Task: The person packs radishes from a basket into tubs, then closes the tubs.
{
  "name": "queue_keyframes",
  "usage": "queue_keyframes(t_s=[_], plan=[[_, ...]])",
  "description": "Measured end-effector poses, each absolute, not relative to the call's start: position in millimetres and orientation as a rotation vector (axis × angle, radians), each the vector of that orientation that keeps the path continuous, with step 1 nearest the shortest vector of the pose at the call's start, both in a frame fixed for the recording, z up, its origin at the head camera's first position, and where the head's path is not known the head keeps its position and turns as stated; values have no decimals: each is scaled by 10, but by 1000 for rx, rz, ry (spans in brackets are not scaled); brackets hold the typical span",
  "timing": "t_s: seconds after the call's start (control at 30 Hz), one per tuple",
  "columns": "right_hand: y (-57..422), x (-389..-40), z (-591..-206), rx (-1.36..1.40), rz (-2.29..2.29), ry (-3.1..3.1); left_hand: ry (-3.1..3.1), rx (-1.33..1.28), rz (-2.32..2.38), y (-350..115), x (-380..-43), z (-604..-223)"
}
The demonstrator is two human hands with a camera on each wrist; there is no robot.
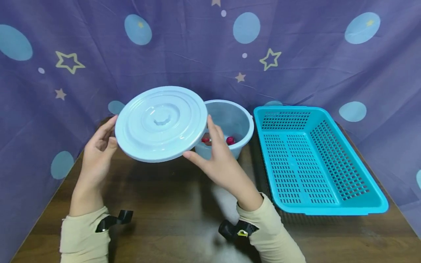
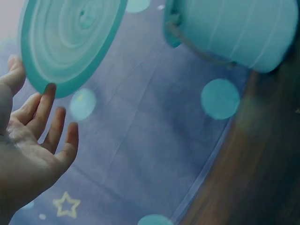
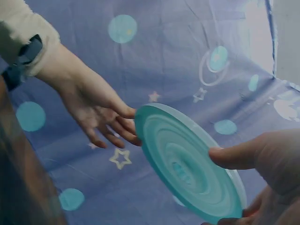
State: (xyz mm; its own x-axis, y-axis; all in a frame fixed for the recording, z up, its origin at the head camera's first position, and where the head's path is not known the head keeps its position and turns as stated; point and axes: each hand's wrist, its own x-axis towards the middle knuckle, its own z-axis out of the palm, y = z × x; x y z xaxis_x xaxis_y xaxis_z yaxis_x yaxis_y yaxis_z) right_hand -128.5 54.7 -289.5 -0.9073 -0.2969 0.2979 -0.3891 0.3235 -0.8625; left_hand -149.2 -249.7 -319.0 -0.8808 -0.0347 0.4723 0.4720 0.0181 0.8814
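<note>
Both hands hold a round light-blue lid (image 1: 138,124) above the table, tilted, with its ringed face and small central knob showing. At its left edge my left hand (image 1: 97,155) pinches the rim between thumb and fingers; the other fingers spread apart in the left wrist view. On the right edge my right hand (image 1: 223,164) grips the rim, thumb on one side and fingers on the other. Just behind the right hand stands a light-blue bucket (image 1: 243,117), uncovered, with red objects (image 1: 230,140) at its bottom. The lid and right hand hide part of the bucket.
A turquoise perforated basket (image 1: 292,164) stands to the right of the bucket on the dark wooden table (image 1: 158,219). A purple curtain (image 1: 197,54) with stars and dots hangs close behind. The bucket's wire handle (image 2: 197,49) hangs down its side.
</note>
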Motion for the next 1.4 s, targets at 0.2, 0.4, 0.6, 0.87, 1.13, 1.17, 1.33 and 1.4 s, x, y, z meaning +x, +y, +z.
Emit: queue_keyframes(t_s=[0.2,0.4,0.6,0.87,1.13,1.17,1.33,1.4], plan=[[721,-1355,-2845,620,1667,-2479,-1975,-377,-1870,-2259,-1550,-3221],[843,-1388,-2845,589,1642,-2506,-2053,-334,-1839,-2126,-1582,-3274],[940,-1411,-2860,537,1586,-2526,-2059,-327,-1913,-1986,-1671,-3302],[1051,-1439,-2919,501,1640,-2413,-2117,-345,-2000,-1752,-1877,-3280],[1174,-1454,-2967,339,1688,-2457,-2135,-387,-2049,-1579,-2073,-3375],[1188,-1452,-2974,321,1690,-2465,-2148,-393,-2042,-1561,-2090,-3387],[1255,-1431,-2999,245,1617,-2516,-2247,-429,-1977,-1482,-2153,-3448],[1273,-1422,-3012,222,1567,-2532,-2275,-441,-1968,-1452,-2170,-3465]])
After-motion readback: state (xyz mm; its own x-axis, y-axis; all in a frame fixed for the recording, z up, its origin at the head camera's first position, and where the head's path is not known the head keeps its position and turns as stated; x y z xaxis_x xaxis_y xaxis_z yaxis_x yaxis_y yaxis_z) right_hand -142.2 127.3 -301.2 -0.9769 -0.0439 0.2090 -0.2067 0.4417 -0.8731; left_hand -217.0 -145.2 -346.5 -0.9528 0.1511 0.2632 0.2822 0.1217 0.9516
